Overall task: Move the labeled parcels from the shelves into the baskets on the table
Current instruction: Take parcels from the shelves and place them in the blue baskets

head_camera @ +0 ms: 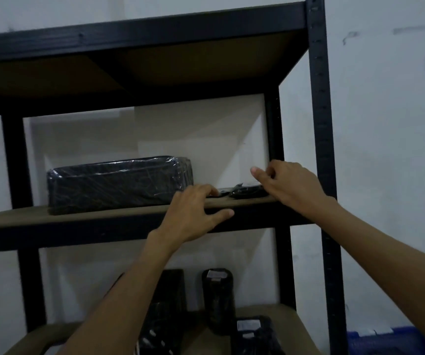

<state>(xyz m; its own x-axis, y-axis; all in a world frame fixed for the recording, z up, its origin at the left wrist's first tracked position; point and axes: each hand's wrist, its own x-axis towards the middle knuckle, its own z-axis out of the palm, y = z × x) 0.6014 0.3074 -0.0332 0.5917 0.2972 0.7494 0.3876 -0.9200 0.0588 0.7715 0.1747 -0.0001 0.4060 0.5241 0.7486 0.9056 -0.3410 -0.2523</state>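
Observation:
A small flat black parcel (247, 191) lies on the middle shelf board (78, 216), near its right end. My left hand (193, 213) rests on the shelf's front edge, fingertips touching the parcel's left end and thumb stretched under the lip. My right hand (291, 185) hovers at the parcel's right end. Its thumb points left above the parcel and its fingers are partly hidden behind the palm. A large black box parcel (119, 184) wrapped in clear film stands to the left on the same shelf.
The black metal rack (320, 124) stands against a white wall. On the lower shelf are a black cylinder parcel (218, 301), a tall black parcel (171, 298) and a labeled black parcel (255, 334). A blue basket (391, 339) shows at the bottom right.

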